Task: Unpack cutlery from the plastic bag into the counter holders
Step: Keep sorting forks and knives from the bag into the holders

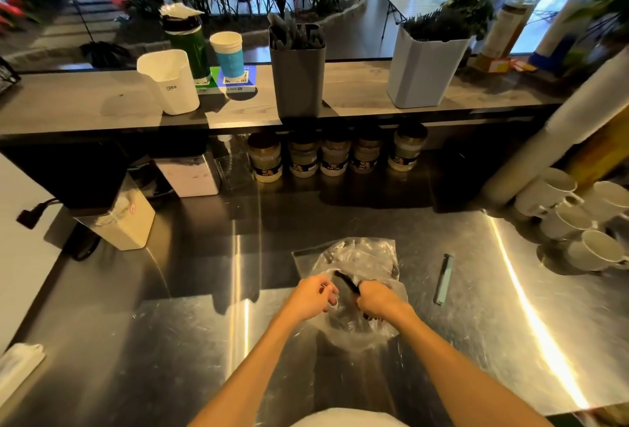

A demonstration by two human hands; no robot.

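Where plastic bag (354, 256) blurs, black cutlery (345, 282) (kind unclear), right hand (376, 299) gripping.

The bag (357, 256) is clear and the cutlery (345, 282) in it black, on a steel-grey counter (190, 341). On the wooden shelf (68, 103) stand a white holder (168, 81), a dark grey holder (297, 81) and a pale grey holder (425, 69), beside a blue-banded white cup (228, 53)

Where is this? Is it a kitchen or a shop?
Probably a café counter: white cups stacked on a steel worktop, jars lined under a shelf, and cutlery holders facing a seating area.
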